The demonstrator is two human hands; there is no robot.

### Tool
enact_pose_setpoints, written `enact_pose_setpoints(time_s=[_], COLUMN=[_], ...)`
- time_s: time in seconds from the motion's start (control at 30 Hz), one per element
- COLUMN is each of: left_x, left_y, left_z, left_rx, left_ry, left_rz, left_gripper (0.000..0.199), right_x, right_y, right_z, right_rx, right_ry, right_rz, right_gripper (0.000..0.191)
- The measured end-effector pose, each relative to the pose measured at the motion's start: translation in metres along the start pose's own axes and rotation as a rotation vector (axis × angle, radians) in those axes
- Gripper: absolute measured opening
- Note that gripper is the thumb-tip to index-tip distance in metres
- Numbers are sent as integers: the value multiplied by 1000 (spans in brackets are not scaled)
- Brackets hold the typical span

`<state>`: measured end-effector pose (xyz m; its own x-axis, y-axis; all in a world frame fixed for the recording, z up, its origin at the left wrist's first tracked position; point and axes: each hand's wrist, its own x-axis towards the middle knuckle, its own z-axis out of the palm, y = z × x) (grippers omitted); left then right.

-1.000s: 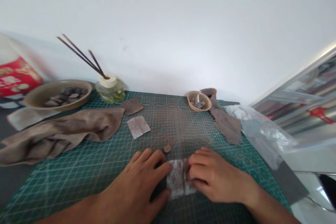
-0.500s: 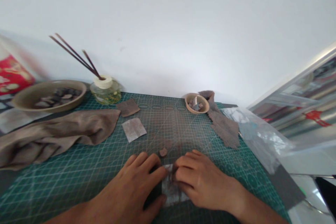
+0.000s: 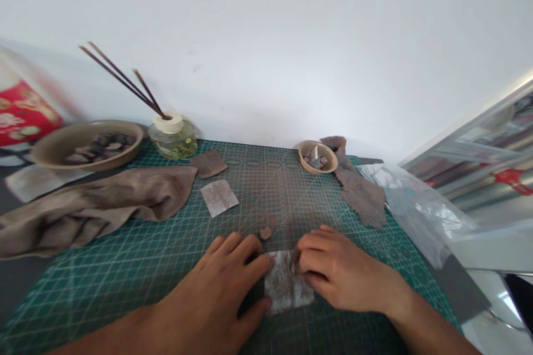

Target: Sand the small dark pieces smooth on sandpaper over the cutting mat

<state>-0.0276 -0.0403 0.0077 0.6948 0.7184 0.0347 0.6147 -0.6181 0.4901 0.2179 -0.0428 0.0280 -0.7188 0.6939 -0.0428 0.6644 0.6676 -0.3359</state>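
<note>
A worn, grey-smudged square of what looks like sandpaper [image 3: 283, 283] lies flat on the green cutting mat [image 3: 137, 283]. At its left edge my left hand [image 3: 216, 283] rests with fingers apart, thumb and a fingertip pressing the sheet down. My right hand [image 3: 337, 266] is closed over the sheet's right part, fingers curled together; a small dark piece seems to be at the fingertips, mostly hidden. Just beyond the sheet sits a small brownish stone piece [image 3: 265, 233]. Two more squares lie farther off, a pale one [image 3: 219, 198] and a brown one [image 3: 209, 163].
A brown cloth [image 3: 137, 194] and an oval bowl of dark stones [image 3: 45, 150] are at left, near a reed diffuser [image 3: 172, 136]. Back right stand a small bowl [image 3: 306, 163] with pieces, a ragged grey-brown cloth [image 3: 362, 194] and clear plastic bags [image 3: 425, 216]. A white wall rises behind.
My right hand has shifted rightward across the sheet, so more of its smudged surface shows. My left hand stays at the left edge. The whole view has shifted slightly.
</note>
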Motion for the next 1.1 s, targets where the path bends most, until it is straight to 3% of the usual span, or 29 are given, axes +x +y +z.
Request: enact_pose_setpoints(time_s=[0.1,0.23,0.3,0.43,0.6,0.8,0.97,1.1], left_x=[0,0,0,-1,0,1,2,2], left_y=[-1,-1,-1,-2,-1,1,1,1], left_z=[2,2,2,3,1,-1,-2,-1], left_rx=[-21,-23,-22,-31,-30,-32,-9,-26], left_ry=[-15,-36,-38,-36,-37,-55,-55,-47], left_rz=[-5,-11,-16,-13,-20,-26,-14,-13], left_gripper=[20,19,20,22,21,19,20,19], right_x=[0,2,-1,-4,1,-6,2,-1], right_y=[-4,-1,2,1,5,2,5,5], right_z=[3,0,-4,-1,0,2,2,0], right_rx=[-13,-55,-25,20,-37,61,-3,42], right_ry=[-35,63,39,-59,80,-61,78,-12], right_rz=[-92,48,77,-68,47,-86,59,2], right_gripper=[9,8,10,11,8,12,9,11])
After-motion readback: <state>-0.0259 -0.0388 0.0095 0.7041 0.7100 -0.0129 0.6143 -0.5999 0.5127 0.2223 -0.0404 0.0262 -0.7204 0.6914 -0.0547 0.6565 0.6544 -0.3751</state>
